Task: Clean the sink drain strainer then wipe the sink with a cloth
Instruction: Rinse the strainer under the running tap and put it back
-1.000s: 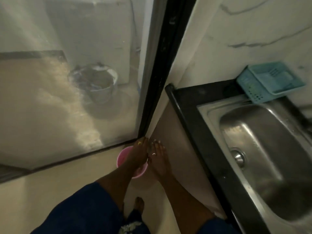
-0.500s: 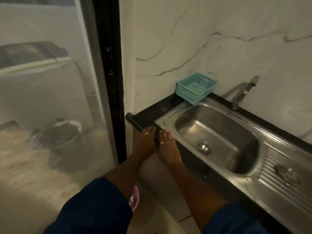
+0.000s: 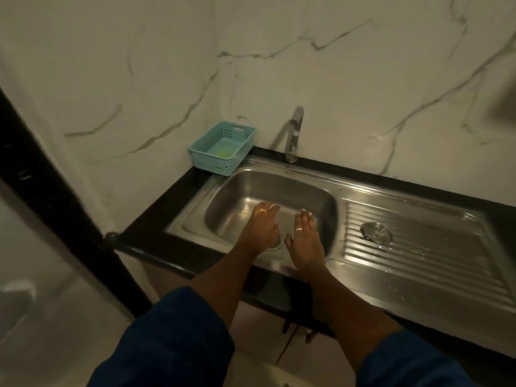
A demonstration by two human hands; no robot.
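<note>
Left hand: the left hand (image 3: 261, 229) is reaching palm down over the sink basin with its fingers straight and close together. It is wearing a gold ring, and its grip is released, holding nothing.
Right hand: the right hand (image 3: 305, 243) is stretching out just beside the left one, also palm down and wearing a ring. Its fingers are lying straight and its grip is released and empty. Whether either hand is touching the steel cannot be told.
Drain strainer: the round metal drain strainer (image 3: 276, 243) is sitting in the near part of the basin floor. It is mostly hidden under the left hand, with only an edge peeking out between the two hands.
Sink: the rectangular stainless steel sink (image 3: 187, 219) is sitting in the black stone surface (image 3: 150, 224), basin to the left and ribbed drainboard (image 3: 424, 255) to the right.
Drainboard item: a round shiny metal disc (image 3: 375, 233) is lying on the left part of the ribs, well apart from both hands.
Tap: a chrome tap (image 3: 293, 135) is standing at the far rim.
Basket: a teal perforated plastic basket (image 3: 212, 160) is sitting at the far left corner of the surface, against the white veined marble wall (image 3: 363, 79). It is holding a small yellow-green thing (image 3: 223, 154).
Sleeves: dark blue sleeves (image 3: 173, 339) are covering the upper forearms.
</note>
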